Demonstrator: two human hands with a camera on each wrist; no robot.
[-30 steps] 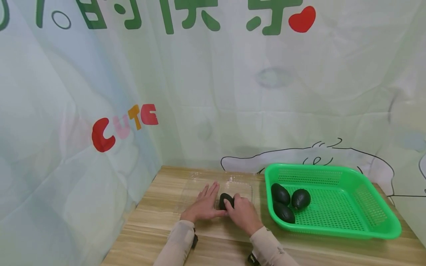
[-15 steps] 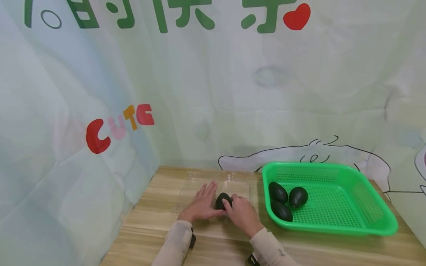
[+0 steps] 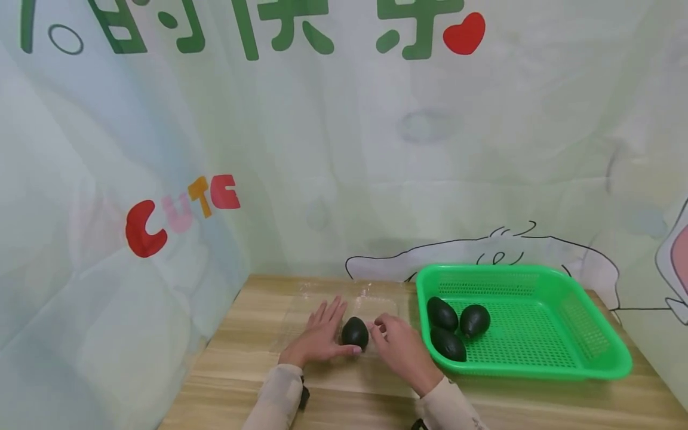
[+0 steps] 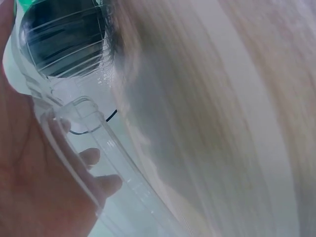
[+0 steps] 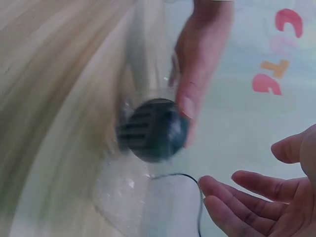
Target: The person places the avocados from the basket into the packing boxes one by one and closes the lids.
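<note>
A dark avocado (image 3: 355,334) sits in a clear plastic container (image 3: 384,306) on the table. The left hand (image 3: 318,337) lies across the container with fingers spread, its thumb touching the near side of the avocado. In the left wrist view, that hand (image 4: 44,168) is against the clear plastic wall, and the avocado (image 4: 66,37) shows through ribbed plastic. Just right of the avocado is the right hand (image 3: 403,349), its fingers loosely bent and apart from it. The right wrist view shows the right hand (image 5: 266,197) holding nothing, with a gap to the avocado (image 5: 155,131).
A green perforated basket (image 3: 537,370) stands to the right, with three dark avocados (image 3: 475,321) grouped at its left end. A printed cloth (image 3: 322,149) hangs behind and to the left of the wooden table (image 3: 226,358).
The right hand has let go of the avocado and moved slightly right. The left hand stays beside it with its thumb on it. The head view has shifted a little.
</note>
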